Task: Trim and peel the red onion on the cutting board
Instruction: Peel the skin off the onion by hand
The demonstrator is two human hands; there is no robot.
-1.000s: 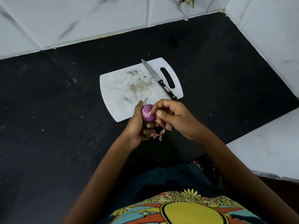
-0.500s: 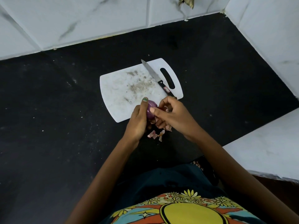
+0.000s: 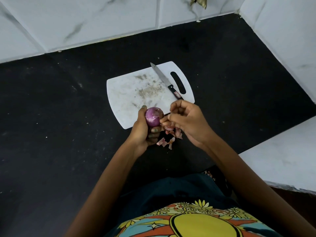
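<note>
My left hand grips a small red onion, purple and glossy with pale streaks, held just over the near edge of the white cutting board. My right hand sits right beside the onion, its fingertips pinched at the onion's right side, apparently on a bit of skin. Loose pinkish peel scraps lie on the black counter under both hands. A black-handled knife rests on the board next to its handle slot, blade pointing away from me.
The black counter stretches wide to the left. White marble-tiled walls close the back and right side. A white ledge juts in at the right. Dried leaves hang at the top.
The onion has been turned in my left hand and now shows more bare purple surface. My right hand has drawn slightly to the right, off the onion's top.
</note>
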